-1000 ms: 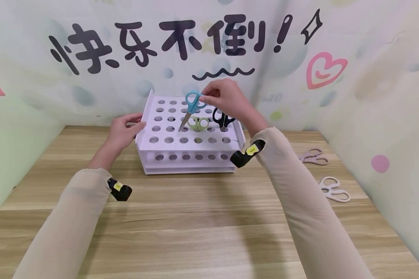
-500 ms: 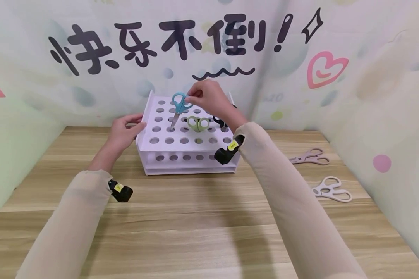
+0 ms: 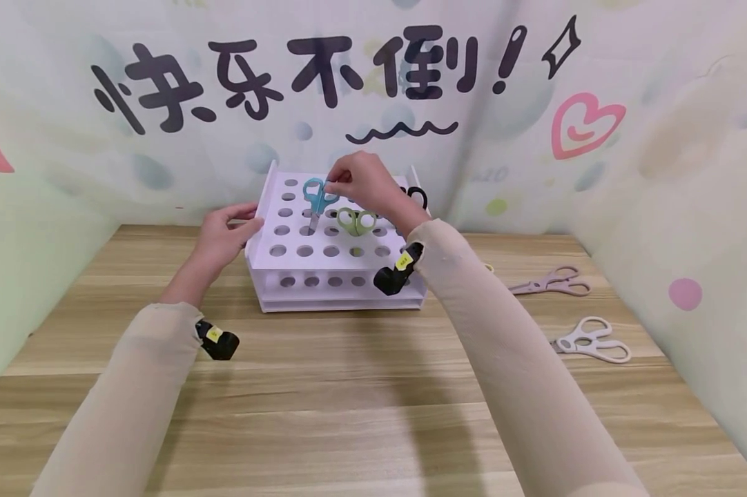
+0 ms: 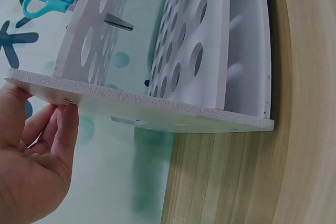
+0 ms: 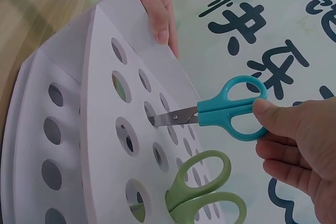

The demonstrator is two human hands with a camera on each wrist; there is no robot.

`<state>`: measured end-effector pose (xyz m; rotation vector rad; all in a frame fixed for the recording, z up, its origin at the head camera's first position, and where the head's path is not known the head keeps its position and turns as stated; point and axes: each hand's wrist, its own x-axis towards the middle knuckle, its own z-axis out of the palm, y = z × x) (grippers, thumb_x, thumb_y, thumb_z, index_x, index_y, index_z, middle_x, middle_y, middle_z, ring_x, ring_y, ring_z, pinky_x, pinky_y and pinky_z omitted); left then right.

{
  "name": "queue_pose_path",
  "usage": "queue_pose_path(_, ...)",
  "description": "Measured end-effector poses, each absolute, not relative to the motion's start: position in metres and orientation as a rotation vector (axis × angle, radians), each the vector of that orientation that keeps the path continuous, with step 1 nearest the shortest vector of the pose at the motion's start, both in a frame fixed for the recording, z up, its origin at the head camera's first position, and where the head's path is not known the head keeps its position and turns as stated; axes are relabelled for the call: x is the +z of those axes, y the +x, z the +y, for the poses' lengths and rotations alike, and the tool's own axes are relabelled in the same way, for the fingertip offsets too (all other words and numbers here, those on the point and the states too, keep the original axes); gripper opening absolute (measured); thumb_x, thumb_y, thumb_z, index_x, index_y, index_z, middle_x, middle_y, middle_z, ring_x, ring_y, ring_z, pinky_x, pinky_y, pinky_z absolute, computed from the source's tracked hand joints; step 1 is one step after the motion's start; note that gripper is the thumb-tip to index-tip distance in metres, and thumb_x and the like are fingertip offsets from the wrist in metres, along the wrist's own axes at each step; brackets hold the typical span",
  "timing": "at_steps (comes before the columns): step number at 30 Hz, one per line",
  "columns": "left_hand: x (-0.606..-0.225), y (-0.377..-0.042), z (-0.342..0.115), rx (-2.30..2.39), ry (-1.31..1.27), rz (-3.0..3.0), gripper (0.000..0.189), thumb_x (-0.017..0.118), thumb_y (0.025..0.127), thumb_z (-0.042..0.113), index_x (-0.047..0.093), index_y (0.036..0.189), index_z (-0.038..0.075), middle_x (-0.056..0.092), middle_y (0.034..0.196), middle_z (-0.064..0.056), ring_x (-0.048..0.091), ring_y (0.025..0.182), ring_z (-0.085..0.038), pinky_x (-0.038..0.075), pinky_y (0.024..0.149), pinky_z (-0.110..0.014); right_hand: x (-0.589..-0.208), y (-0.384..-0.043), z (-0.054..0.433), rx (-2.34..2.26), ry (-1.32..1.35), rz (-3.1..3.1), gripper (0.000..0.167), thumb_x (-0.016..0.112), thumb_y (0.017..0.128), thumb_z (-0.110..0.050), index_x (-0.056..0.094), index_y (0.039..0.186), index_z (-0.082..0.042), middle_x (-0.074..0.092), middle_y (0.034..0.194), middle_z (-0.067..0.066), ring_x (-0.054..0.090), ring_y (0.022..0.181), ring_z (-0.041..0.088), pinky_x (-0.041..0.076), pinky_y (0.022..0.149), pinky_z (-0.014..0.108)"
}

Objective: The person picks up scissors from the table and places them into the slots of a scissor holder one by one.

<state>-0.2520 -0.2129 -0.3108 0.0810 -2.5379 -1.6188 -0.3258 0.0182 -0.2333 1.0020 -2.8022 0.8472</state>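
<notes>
So the backdrop (image 3: 653, 207) has big black lettering (image 3: 320, 45) that reads 快乐不倒 plus an exclamation mark. Both wrist cameras (image 3: 393, 279) wear little yellow labels (image 3: 404, 260), but the print's too tiny to make out.

The blue scissors (image 5: 226, 111) are right at the fingertips of the right hand (image 5: 304, 140), which has one handle loop pinched between thumb and fingers. They point downward, blades through a hole in the white rack's (image 3: 342, 266) top plate, and the left wrist view catches the tip poking out underneath. Left hand (image 3: 221, 235) is grasping the rack's side panel, thumb and fingers around its edge. Green scissors (image 5: 181, 208) sit in the rack just beside the blue pair, with black scissors (image 3: 414, 189) partly hidden behind the right forearm.
</notes>
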Motion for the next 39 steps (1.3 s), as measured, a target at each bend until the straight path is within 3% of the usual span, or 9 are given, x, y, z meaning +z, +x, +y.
queue_pose_path(12, -0.310, -0.251, -0.214, -1.619, 0.107, -2.561, 0.050, 0.054, 0.092, 0.025, 0.043, 0.137, 0.007, 0.046, 0.124, -0.014, 0.049, 0.110, -0.025, 0.048, 0.079, -0.019, -0.239, -0.331, 0.003, 0.811, 1.110, -2.827, 0.014, 0.068, 0.084, -0.017, 0.071, 0.091, -0.005, 0.064, 0.082, 0.002, 0.053, 0.072, 0.013, 0.044, 0.064, 0.021)
queue_pose_path(19, -0.310, -0.251, -0.214, -1.635, 0.112, -2.562, 0.051, 0.055, 0.092, 0.026, 0.042, 0.138, 0.008, 0.046, 0.125, -0.014, 0.049, 0.109, -0.025, 0.047, 0.075, -0.016, -0.244, -0.332, -0.004, 0.787, 1.108, -2.886, 0.015, 0.069, 0.083, -0.018, 0.072, 0.092, -0.006, 0.065, 0.084, 0.002, 0.053, 0.074, 0.014, 0.045, 0.064, 0.020)
queue_pose_path(25, -0.309, -0.251, -0.214, -1.628, 0.115, -2.568, 0.050, 0.054, 0.092, 0.026, 0.042, 0.138, 0.009, 0.046, 0.125, -0.013, 0.049, 0.109, -0.024, 0.048, 0.079, -0.020, -0.248, -0.333, -0.007, 0.769, 1.120, -2.918, 0.017, 0.069, 0.082, -0.019, 0.072, 0.094, -0.007, 0.065, 0.086, 0.002, 0.053, 0.076, 0.015, 0.046, 0.066, 0.020)
queue_pose_path(35, -0.309, -0.251, -0.213, -1.634, 0.113, -2.564, 0.050, 0.054, 0.092, 0.026, 0.042, 0.138, 0.008, 0.046, 0.125, -0.014, 0.049, 0.109, -0.025, 0.047, 0.073, -0.016, -0.256, -0.333, -0.010, 0.746, 1.172, -2.929, 0.016, 0.070, 0.082, -0.018, 0.072, 0.093, -0.006, 0.064, 0.086, 0.002, 0.053, 0.077, 0.014, 0.044, 0.068, 0.019)
queue_pose_path(39, -0.309, -0.251, -0.213, -1.632, 0.111, -2.565, 0.051, 0.055, 0.092, 0.026, 0.042, 0.138, 0.008, 0.045, 0.125, -0.014, 0.049, 0.110, -0.026, 0.048, 0.077, -0.018, -0.257, -0.332, -0.011, 0.745, 1.169, -2.936, 0.016, 0.070, 0.082, -0.018, 0.071, 0.093, -0.007, 0.064, 0.086, 0.002, 0.052, 0.077, 0.014, 0.044, 0.068, 0.019)
